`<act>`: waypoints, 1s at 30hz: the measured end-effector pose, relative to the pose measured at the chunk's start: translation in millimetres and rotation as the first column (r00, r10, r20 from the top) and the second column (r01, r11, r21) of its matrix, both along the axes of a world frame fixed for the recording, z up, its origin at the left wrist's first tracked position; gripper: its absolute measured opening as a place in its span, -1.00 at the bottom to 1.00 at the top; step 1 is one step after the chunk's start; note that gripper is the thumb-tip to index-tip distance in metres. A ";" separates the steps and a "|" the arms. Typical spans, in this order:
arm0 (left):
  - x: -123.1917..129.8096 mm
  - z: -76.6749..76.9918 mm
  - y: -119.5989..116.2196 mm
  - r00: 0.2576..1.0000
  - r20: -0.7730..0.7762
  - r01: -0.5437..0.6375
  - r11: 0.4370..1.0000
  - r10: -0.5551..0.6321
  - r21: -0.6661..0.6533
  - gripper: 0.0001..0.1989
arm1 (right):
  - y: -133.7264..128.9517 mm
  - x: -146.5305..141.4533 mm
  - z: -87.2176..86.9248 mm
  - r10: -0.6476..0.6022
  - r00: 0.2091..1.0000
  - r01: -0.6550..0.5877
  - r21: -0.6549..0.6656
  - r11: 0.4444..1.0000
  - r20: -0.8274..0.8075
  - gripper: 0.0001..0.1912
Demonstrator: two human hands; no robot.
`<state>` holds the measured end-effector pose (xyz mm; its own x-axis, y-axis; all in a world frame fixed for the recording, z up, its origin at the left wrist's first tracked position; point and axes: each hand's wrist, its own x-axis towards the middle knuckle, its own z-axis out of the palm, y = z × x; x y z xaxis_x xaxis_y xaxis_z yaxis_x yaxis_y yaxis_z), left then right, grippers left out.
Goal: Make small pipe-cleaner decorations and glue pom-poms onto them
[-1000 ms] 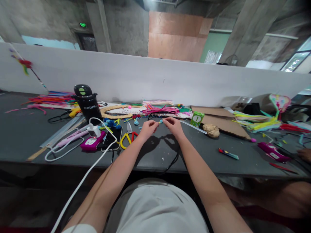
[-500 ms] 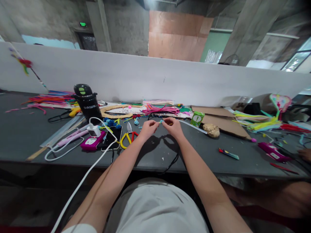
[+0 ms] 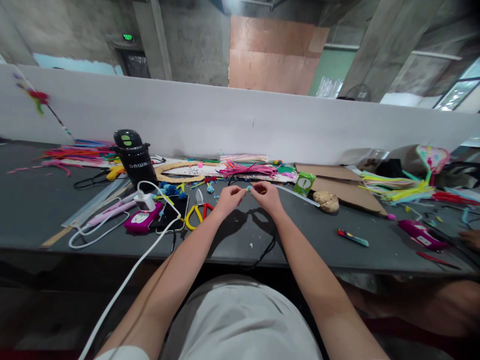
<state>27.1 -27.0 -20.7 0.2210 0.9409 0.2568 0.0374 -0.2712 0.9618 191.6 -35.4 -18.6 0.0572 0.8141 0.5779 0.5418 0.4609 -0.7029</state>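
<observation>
Fingertips of my left hand (image 3: 229, 201) and my right hand (image 3: 268, 196) meet above the middle of the dark table (image 3: 240, 245). Pinched between them is a small light-blue fuzzy piece (image 3: 249, 188), mostly covered by the fingers; its exact kind is too small to make out. Both hands are closed on it. Left of my left hand lie scissors with yellow and red handles (image 3: 195, 215), blades pointing away from me. A small blue fuzzy bit (image 3: 210, 189) rests just behind them. A green packet (image 3: 304, 183) stands to the right of my right hand.
A black bottle (image 3: 137, 162), a purple power block (image 3: 143, 217) with a white charger and cable, and a phone (image 3: 172, 215) are on the left. Rightward lie a beige lump (image 3: 326, 201), cardboard (image 3: 345, 192) and a small cutter (image 3: 352, 237). Another person's hand shows at the right edge.
</observation>
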 end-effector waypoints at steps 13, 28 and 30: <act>-28.5 6.8 17.2 0.955 0.213 -0.184 0.974 0.209 -0.130 -0.72 | 9.6 -7.4 -13.8 0.107 0.988 -0.086 -0.178 0.980 0.113 -0.71; -25.3 -0.4 21.0 0.954 0.229 -0.159 0.974 0.193 -0.160 -0.74 | 32.8 -42.2 -38.9 0.203 0.849 -0.097 -0.234 0.967 0.489 -0.78; -25.0 -0.7 21.2 0.954 0.232 -0.154 0.976 0.188 -0.156 -0.74 | 30.5 -44.6 -39.4 0.194 0.857 -0.089 -0.234 0.968 0.478 -0.82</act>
